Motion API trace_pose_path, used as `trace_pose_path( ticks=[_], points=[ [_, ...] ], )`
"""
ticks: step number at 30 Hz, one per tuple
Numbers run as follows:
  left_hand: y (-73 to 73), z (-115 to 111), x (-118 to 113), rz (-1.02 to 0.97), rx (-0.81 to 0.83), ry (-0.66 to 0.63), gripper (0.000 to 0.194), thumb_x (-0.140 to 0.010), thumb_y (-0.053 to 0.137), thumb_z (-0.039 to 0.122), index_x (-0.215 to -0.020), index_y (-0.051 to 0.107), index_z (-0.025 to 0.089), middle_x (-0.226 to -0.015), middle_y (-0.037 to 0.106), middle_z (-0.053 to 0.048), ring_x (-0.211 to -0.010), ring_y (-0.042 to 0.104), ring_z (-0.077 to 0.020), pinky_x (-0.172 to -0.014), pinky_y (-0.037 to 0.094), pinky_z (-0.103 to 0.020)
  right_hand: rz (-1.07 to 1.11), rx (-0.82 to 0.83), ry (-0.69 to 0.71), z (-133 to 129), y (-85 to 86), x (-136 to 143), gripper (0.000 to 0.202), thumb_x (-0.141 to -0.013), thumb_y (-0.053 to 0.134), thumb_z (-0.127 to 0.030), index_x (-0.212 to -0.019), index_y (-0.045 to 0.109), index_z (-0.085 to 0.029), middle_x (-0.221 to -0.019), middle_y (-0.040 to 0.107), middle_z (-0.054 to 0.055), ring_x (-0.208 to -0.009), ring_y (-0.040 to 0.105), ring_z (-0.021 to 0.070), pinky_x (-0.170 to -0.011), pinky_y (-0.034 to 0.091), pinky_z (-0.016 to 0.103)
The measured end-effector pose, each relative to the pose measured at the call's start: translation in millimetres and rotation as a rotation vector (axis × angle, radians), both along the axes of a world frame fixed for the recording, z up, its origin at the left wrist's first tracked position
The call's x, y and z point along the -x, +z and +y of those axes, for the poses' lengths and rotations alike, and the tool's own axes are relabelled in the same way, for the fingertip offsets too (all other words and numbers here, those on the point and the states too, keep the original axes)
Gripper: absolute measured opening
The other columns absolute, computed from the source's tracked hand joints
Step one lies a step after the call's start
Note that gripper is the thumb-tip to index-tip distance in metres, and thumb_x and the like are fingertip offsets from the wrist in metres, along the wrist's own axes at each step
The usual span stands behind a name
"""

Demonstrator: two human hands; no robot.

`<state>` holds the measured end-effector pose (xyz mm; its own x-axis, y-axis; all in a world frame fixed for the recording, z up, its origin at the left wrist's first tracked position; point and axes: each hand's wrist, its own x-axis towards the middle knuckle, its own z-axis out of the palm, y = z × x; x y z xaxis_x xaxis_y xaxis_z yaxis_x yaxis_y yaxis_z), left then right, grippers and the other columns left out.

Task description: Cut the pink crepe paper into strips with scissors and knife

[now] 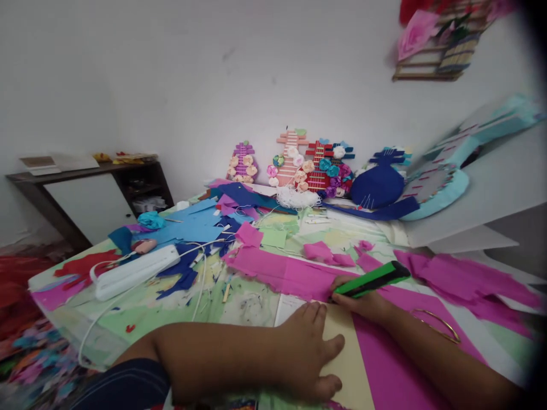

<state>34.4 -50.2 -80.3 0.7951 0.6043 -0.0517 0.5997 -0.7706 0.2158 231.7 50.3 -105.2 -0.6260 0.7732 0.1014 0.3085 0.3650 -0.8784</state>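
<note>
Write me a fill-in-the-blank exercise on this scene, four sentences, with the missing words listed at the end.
1. The right hand grips a tool coloured black and bright ____.
2. The left hand lies with its palm facing ____ on the pale yellow sheet.
3. The power strip on the table is coloured ____.
4. In the picture, the cabinet stands to the ____ of the hanging shelf.

Missing words: green; down; white; left.

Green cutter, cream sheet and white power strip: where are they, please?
Green cutter (374,279): head view, side of its body.
Cream sheet (354,360): head view, bare surface.
White power strip (137,273): head view, middle of its casing.
</note>
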Motion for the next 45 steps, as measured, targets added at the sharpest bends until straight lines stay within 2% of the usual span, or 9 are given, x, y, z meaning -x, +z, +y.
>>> trace_pose_path(
  ticks=[9,13,18,20,24,31,39,45],
  points=[
    [1.6,-2.9,2.0,0.007,-0.032,0.029,0.065,-0.082,0.030,0.055,-0.133,0.029,0.015,-0.138,0.019,-0.021,-0.123,0.018,-0.0424,-0.094,0.020,-0.050,-0.029,0.052,0.001,-1.8,14.4,5.4,0.026,-0.070,0.058,-0.041,-0.072,0.053,-0.015,-0.071,0.059,0.003,-0.068,0.055,0.0140,-0.063,0.045,0.026],
    [2.0,-4.7,2.1,0.002,-0.060,0.041,0.065,-0.080,0.033,0.055,-0.132,0.031,0.016,-0.136,0.024,-0.021,-0.122,0.021,-0.0409,-0.093,0.024,-0.047,-0.067,0.046,0.004,-4.1,16.5,4.3,0.027,-0.071,0.058,-0.041,-0.076,0.054,-0.015,-0.074,0.059,0.004,-0.072,0.055,0.0155,-0.068,0.045,0.028],
    [4.5,-7.2,0.2,0.031,-0.132,0.028,0.063,-0.079,0.037,0.053,-0.130,0.034,0.016,-0.130,0.033,-0.021,-0.120,0.029,-0.0379,-0.093,0.025,-0.045,-0.101,0.007,-0.081,-14.6,17.1,3.0,0.032,-0.068,0.060,-0.042,-0.085,0.056,-0.015,-0.083,0.060,0.005,-0.080,0.055,0.0180,-0.075,0.044,0.031],
    [5.6,-7.7,-1.0,0.045,-0.186,0.033,0.061,-0.078,0.041,0.053,-0.127,0.038,0.017,-0.126,0.039,-0.020,-0.116,0.034,-0.0362,-0.091,0.028,-0.043,-0.084,0.004,-0.118,-18.9,18.0,4.0,0.033,-0.067,0.061,-0.044,-0.085,0.056,-0.016,-0.083,0.060,0.005,-0.080,0.055,0.0185,-0.074,0.044,0.031],
    [3.6,-6.7,-2.4,0.051,-0.249,0.028,0.058,-0.076,0.041,0.055,-0.121,0.043,0.019,-0.113,0.047,-0.016,-0.103,0.045,-0.0325,-0.084,0.034,-0.040,-0.061,-0.017,-0.101,-22.7,20.0,7.3,0.033,-0.067,0.061,-0.045,-0.081,0.056,-0.015,-0.078,0.059,0.004,-0.074,0.054,0.0168,-0.068,0.044,0.029],
    [-1.9,-6.9,-2.1,0.059,-0.273,0.027,0.056,-0.077,0.039,0.054,-0.119,0.045,0.019,-0.107,0.049,-0.014,-0.098,0.047,-0.0305,-0.080,0.036,-0.039,-0.078,-0.082,-0.156,-21.8,17.0,10.0,0.033,-0.062,0.064,-0.043,-0.077,0.057,-0.014,-0.074,0.060,0.004,-0.073,0.054,0.0177,-0.067,0.044,0.029],
    [-2.7,-9.0,-2.7,0.065,-0.221,0.045,0.058,-0.078,0.039,0.055,-0.123,0.042,0.020,-0.118,0.043,-0.015,-0.107,0.042,-0.0321,-0.084,0.034,-0.038,-0.050,-0.025,-0.181,-18.6,7.0,5.9,0.037,-0.065,0.060,-0.048,-0.082,0.059,-0.015,-0.079,0.063,0.006,-0.074,0.057,0.0186,-0.068,0.046,0.030],
    [1.3,-12.3,-2.1,0.074,-0.245,0.069,0.053,-0.077,0.040,0.056,-0.115,0.048,0.019,-0.111,0.048,-0.014,-0.102,0.048,-0.0287,-0.080,0.036,-0.034,-0.066,-0.026,-0.206,-18.1,5.6,4.9,0.037,-0.066,0.059,-0.049,-0.081,0.059,-0.015,-0.082,0.064,0.008,-0.076,0.058,0.0204,-0.071,0.046,0.032]
  ],
)
